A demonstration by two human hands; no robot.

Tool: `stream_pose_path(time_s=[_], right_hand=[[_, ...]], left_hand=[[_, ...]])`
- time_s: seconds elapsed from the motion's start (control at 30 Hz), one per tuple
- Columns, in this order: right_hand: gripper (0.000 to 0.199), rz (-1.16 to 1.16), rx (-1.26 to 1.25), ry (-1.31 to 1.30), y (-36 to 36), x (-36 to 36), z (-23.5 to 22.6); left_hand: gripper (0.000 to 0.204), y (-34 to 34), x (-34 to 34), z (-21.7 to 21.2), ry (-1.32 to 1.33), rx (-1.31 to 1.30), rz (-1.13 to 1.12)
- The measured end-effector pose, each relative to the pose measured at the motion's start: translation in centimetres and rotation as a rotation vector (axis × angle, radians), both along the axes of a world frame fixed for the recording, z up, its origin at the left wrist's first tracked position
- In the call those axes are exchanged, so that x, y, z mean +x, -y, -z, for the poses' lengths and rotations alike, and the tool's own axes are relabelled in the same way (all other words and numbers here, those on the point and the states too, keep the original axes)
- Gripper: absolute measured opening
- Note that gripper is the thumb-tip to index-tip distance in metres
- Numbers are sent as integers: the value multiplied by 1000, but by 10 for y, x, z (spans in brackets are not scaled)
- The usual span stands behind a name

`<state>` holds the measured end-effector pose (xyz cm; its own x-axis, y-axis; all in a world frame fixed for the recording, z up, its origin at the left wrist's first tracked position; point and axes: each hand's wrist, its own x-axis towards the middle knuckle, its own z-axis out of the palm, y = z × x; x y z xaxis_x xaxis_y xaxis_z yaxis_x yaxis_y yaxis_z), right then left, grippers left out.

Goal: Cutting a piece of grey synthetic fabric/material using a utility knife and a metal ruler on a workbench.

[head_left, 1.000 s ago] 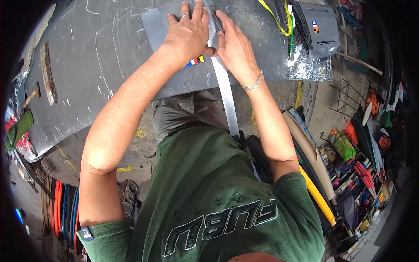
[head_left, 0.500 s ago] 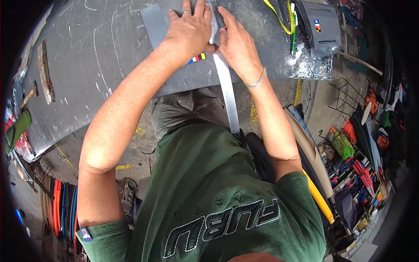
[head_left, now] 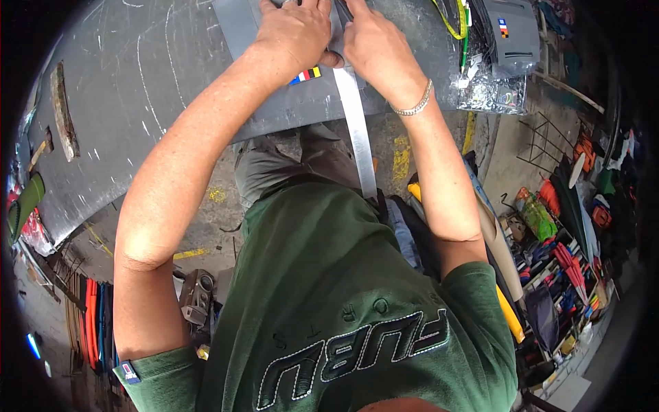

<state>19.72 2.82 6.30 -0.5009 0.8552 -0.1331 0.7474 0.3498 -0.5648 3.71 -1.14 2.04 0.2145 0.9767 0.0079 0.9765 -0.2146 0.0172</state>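
Observation:
My left hand (head_left: 292,36) lies flat near the top edge of the picture, its fingers apart, pressing on a long metal ruler (head_left: 355,130) and a grey sheet (head_left: 233,26). The ruler runs toward my body and sticks out past the table edge. A small patch of coloured squares (head_left: 307,75) shows on the grey material beside my left wrist. Just right of the ruler, my right hand (head_left: 382,51) is closed, with the index finger pointing forward. Something thin and dark shows at its fingers; its kind is hidden.
The dark, scuffed table (head_left: 185,55) bears a strip of wood (head_left: 63,113) at left. At right lie a yellow tape measure (head_left: 449,27), a green pencil (head_left: 465,48), a clear plastic packet (head_left: 494,93) and a grey pouch (head_left: 509,38). Rolled material (head_left: 491,220) stands beside my right arm.
The view has shifted, so table and hands sit higher in the picture. My right hand has turned, its wrist swinging outward to the right. My left hand stays pressed on the ruler.

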Motion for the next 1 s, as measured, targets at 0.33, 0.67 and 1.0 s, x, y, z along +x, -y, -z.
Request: stream_pose_path(time_s=[0.33,0.67,1.0], right_hand=[[51,-28,45,-38,0,6,-1],[55,53,-231,89,23,6,-33],[53,39,-80,24,60,36,-14]], left_hand=[[107,5,6,-30,22,-122,1],[112,-11,16,-65,-114,-374,-31],[114,-14,19,-68,-115,-462,-48]])
